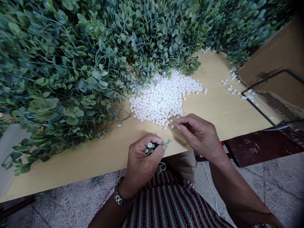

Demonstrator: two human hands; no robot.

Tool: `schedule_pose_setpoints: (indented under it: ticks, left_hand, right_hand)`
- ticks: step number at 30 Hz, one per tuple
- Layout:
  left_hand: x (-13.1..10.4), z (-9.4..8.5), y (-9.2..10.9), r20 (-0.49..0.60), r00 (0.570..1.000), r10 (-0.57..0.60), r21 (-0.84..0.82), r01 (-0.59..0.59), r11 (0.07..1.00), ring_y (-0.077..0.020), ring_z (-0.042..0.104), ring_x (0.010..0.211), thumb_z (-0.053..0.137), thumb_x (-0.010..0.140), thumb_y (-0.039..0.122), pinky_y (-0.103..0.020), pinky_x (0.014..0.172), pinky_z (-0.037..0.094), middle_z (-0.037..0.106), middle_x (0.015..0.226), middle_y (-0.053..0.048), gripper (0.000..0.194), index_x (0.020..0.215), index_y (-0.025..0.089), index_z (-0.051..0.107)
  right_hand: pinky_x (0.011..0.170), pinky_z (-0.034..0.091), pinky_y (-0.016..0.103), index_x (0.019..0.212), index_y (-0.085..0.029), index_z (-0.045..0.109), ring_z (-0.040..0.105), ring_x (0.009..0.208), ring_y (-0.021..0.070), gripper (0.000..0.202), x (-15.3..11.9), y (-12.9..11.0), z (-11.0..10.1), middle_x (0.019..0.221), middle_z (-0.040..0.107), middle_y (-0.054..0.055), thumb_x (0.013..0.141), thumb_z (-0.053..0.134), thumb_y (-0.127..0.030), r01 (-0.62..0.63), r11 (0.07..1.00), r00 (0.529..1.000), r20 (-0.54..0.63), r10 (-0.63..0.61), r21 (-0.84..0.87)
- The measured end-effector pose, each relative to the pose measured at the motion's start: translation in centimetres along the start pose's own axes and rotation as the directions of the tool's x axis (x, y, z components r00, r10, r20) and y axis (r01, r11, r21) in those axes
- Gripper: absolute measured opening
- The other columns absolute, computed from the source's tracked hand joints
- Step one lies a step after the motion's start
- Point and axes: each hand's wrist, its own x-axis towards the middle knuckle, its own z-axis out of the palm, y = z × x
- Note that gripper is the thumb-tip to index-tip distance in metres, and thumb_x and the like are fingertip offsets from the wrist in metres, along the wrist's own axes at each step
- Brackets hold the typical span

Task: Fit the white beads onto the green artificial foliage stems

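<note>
My left hand [144, 158] is closed around a green sprig [168, 141]; its leafy tip pokes out past the thumb, and small white pieces [150, 145] show in the curl of the fingers. My right hand [199, 133] is at the near right edge of a heap of small white beads [161, 96], thumb and forefinger pinched together. Whatever those fingertips hold is too small to make out. One loose bead [172, 127] lies beside them on the tan table [95, 161].
A large mass of artificial green foliage [71, 63] covers the back and left of the table. At the right stand a brown cardboard piece [277, 63] and a black metal frame [257, 109], with scattered beads near them. A dark red bench [256, 147] is below the table edge.
</note>
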Motion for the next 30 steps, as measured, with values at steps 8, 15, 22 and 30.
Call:
schedule_pose_setpoints:
  ticks: [8, 15, 22, 30]
  left_hand:
    - [0.3, 0.2, -0.6, -0.001, 0.999, 0.032, -0.145, -0.032, 0.989, -0.0095, 0.053, 0.059, 0.066, 0.071, 0.011, -0.02, 0.046, 0.04, 0.062, 0.072, -0.001, 0.008, 0.073, 0.018, 0.068]
    - [0.2, 0.5, -0.3, -0.015, 0.997, 0.082, -0.074, -0.082, 0.994, -0.0099, 0.051, 0.058, 0.061, 0.075, 0.012, -0.021, 0.048, 0.041, 0.058, 0.067, -0.001, 0.007, 0.071, 0.017, 0.064]
    - [0.0, 1.5, -0.4, -0.018, 0.981, 0.195, 0.026, -0.194, 0.981, -0.0112, 0.059, 0.065, 0.058, 0.074, 0.006, -0.023, 0.06, 0.05, 0.067, 0.076, -0.001, 0.017, 0.084, 0.018, 0.065]
    - [0.2, 1.6, -0.4, 0.002, 0.958, 0.287, 0.008, -0.287, 0.958, -0.0104, 0.06, 0.064, 0.054, 0.075, 0.003, -0.024, 0.059, 0.049, 0.068, 0.074, -0.001, 0.018, 0.078, 0.017, 0.064]
  right_hand:
    - [0.065, 0.044, 0.03, 0.082, -0.018, 0.061, 0.056, 0.073, 0.017, 0.013, 0.5, 0.1, 0.8, 0.077, 0.059, 0.006, 0.086, 0.049, -0.018, 0.065, 0.96, 0.994, 0.099, -0.04, -0.272]
    - [0.057, 0.041, 0.026, 0.079, -0.02, 0.061, 0.05, 0.064, 0.0127, 0.004, -0.4, -0.4, 0.1, 0.07, 0.055, 0.0, 0.083, 0.059, -0.021, -0.14, 0.913, 0.988, -0.001, 0.152, 0.384]
    - [0.05, 0.038, 0.023, 0.073, -0.019, 0.062, 0.047, 0.055, 0.0093, 0.013, -1.6, -0.9, 1.3, 0.062, 0.054, -0.002, 0.078, 0.066, -0.03, -0.352, 0.509, 0.93, 0.229, 0.289, 0.785]
    - [0.05, 0.037, 0.021, 0.071, -0.018, 0.065, 0.047, 0.055, 0.0083, 0.011, -1.7, -1.3, 1.6, 0.061, 0.055, -0.002, 0.076, 0.069, -0.028, -0.368, 0.435, 0.914, 0.234, 0.332, 0.821]
